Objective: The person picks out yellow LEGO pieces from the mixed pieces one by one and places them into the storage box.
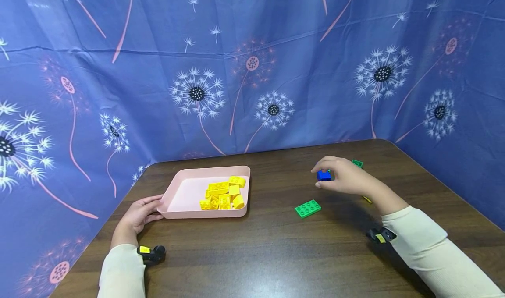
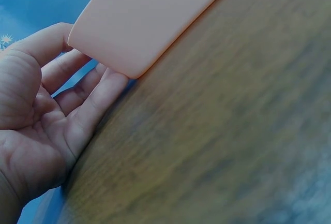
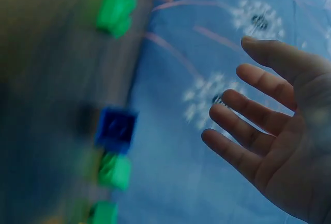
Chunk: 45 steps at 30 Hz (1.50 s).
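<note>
At the left end of the pink tray (image 1: pixel 183 214), my left hand (image 1: pixel 138 214) touches the near corner with its extended fingers. In the left wrist view those fingers (image 2: pixel 98 97) reach the tray wall (image 2: pixel 129 32), one up at the rim and another down by the base. My right hand (image 1: pixel 347 175) hovers over the right side of the table, thumb and fingers spread apart. A blue brick (image 1: pixel 324 175) shows between them in the head view. The right wrist view has this blue brick (image 3: pixel 117 129) away from the fingers, so the right hand (image 3: pixel 279 120) holds nothing.
Several yellow bricks (image 1: pixel 218 188) lie in the tray's right half. A green brick (image 1: pixel 308 208) sits on the wooden table (image 1: pixel 236 254) between tray and right hand. Another green brick (image 1: pixel 357 163) and a yellow piece (image 1: pixel 367 199) are partly hidden by the right arm. Blue cloth hangs behind.
</note>
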Tool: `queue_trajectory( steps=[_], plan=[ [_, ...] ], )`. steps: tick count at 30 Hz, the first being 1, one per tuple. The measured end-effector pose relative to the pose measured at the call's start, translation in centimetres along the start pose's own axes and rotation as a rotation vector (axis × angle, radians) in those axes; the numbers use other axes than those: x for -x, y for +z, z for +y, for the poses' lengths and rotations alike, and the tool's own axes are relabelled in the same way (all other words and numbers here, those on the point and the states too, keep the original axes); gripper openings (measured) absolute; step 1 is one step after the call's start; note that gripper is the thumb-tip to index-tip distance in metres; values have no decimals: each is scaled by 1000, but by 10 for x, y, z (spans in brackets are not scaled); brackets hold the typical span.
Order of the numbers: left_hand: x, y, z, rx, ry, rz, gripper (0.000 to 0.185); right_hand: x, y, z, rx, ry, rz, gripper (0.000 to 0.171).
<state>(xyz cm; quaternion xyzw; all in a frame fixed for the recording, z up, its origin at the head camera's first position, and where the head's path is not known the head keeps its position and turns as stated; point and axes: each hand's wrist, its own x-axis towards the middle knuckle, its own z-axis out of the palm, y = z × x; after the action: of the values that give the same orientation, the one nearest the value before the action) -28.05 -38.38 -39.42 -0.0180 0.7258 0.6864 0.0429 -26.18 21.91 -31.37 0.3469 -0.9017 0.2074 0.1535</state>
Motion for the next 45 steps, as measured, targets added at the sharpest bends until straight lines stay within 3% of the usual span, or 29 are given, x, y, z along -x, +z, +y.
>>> queue_trajectory(
  steps=[7, 18, 31, 39, 45],
  plan=[
    [0, 0, 0, -3, -11, 14, 23, 28, -11, 30, 15, 122, -84, 31],
    [1, 0, 0, -6, 2, 16, 23, 50, -24, 60, 27, 293, -169, 40],
    [0, -1, 0, -6, 1, 6, 23, 59, -28, 76, -49, 342, -321, 53],
    [0, -1, 0, -9, -2, 2, 26, 58, -18, 77, -38, 353, -357, 30],
    [-1, -1, 0, -14, -6, 9, 28, 60, -15, 78, -11, 343, -342, 24]
  ],
)
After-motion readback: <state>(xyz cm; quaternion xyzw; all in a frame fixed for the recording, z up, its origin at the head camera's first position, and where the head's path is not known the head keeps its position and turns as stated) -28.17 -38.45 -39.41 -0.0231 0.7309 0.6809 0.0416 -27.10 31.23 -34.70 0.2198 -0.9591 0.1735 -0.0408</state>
